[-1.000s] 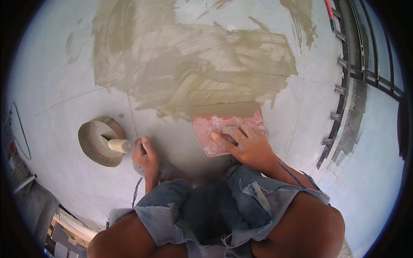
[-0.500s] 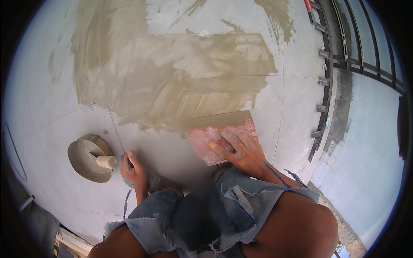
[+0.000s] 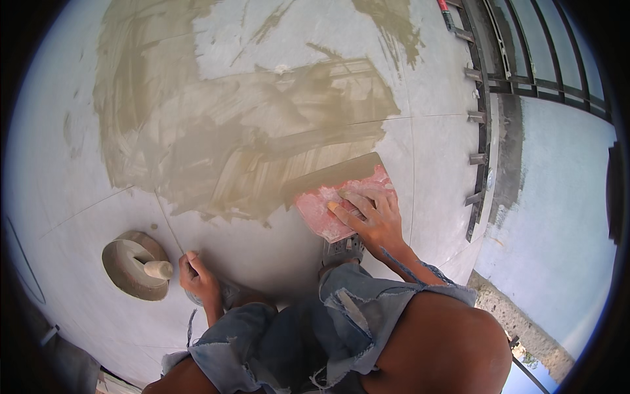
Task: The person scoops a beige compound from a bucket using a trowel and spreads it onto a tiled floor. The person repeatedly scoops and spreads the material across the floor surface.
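My right hand [image 3: 375,222] holds a flat, rectangular red plastering float [image 3: 321,209], fingers across its back, thumb to the left. Pale residue covers the float, and a grey-brown band of paste runs along its far edge. The float lies against the pale tiled floor at the near right end of a broad smear of wet grey-brown paste [image 3: 216,141]. My left hand [image 3: 200,280] is closed in a loose fist near my left knee, with nothing visible in it. Beside it stands a round tub [image 3: 125,289] of paste, with a wooden-handled trowel [image 3: 157,269] resting inside.
A dark metal rail with short brackets [image 3: 479,159] runs along the right side, with dark bars [image 3: 558,52] behind it. A red-handled tool [image 3: 446,14] lies by the rail's far end. My foot in a sandal [image 3: 342,251] is just below the float.
The float and my right hand have shifted slightly on the floor, uncovering more of my sandal. My left hand stays closed by the tub. The whole view has shifted a little.
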Demonstrator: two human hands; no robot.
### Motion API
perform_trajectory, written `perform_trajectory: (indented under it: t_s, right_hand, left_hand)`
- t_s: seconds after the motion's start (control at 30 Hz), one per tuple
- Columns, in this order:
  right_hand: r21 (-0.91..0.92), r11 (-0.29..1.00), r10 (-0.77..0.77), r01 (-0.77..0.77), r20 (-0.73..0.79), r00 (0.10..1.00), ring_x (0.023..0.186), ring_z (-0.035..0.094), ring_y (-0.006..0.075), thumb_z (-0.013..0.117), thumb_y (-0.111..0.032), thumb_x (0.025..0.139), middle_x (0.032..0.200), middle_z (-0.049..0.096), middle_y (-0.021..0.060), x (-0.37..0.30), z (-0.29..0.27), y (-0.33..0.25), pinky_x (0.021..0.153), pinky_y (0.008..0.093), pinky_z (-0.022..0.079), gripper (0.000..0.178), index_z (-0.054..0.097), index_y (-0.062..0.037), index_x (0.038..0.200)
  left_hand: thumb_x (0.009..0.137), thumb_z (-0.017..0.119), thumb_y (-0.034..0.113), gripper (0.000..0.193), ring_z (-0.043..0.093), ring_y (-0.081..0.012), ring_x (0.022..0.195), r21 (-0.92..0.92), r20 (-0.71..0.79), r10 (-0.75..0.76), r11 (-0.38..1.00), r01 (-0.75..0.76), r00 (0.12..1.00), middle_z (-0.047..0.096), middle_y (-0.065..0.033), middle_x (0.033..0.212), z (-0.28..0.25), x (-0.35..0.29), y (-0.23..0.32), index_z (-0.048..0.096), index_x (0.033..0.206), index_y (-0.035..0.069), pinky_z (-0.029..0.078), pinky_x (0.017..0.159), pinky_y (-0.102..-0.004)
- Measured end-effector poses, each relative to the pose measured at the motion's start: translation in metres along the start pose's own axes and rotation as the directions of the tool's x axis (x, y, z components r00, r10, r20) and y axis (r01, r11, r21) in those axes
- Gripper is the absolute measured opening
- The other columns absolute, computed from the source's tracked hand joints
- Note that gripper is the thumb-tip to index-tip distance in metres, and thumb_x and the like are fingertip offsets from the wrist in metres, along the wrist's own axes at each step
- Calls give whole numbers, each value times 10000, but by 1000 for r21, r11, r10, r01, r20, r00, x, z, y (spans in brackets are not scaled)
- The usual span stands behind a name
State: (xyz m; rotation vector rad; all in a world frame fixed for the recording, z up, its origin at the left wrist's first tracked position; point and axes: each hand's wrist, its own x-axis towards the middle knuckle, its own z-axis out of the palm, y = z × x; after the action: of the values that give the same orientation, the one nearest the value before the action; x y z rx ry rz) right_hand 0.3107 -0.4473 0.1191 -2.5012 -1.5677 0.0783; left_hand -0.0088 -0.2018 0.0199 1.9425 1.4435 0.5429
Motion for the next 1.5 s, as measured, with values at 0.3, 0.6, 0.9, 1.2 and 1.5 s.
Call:
perform_trajectory:
  t_s: [0.3,0.6,0.9,1.2,1.5]
  right_hand:
    - [-18,999,27,-29,-71,997,1203,682,244,721,-49,780,1297,731,-3,37,10,29,970,424,511,533,792,-264,1262]
    - [12,996,87,-86,-29,996,1220,695,245,708,-76,818,1334,737,8,9,9,14,966,405,517,514,789,-281,1282]
    - [-3,999,46,-47,-88,995,1222,694,233,715,-102,822,1300,747,9,33,16,34,977,405,513,492,798,-284,1271]
    - [-2,999,44,-45,-76,996,1247,680,230,712,-92,818,1333,730,5,32,21,37,986,408,512,536,782,-302,1306]
    - [16,998,62,-61,-84,995,1199,701,255,743,-57,787,1299,753,17,33,19,34,990,419,514,533,808,-279,1268]
  left_hand:
    - [1106,590,164,254,576,-151,710,-24,0,-7,1000,7,1000,672,-85,803,0,0,-14,699,981,-29,483,655,-323]
    - [1112,590,185,272,587,-165,730,-11,17,-61,998,61,998,685,-96,829,-1,-1,-7,703,989,-30,483,671,-333]
    - [1108,589,188,276,595,-185,732,22,21,-34,999,33,999,685,-113,831,-2,0,-5,704,985,-32,489,680,-344]
    - [1114,581,198,292,559,-161,704,9,1,-7,1000,7,1000,669,-94,815,0,1,-8,707,980,-29,461,647,-332]
    - [1112,582,191,289,577,-176,722,9,8,-24,1000,24,1000,682,-104,831,0,0,-11,705,986,-38,479,670,-338]
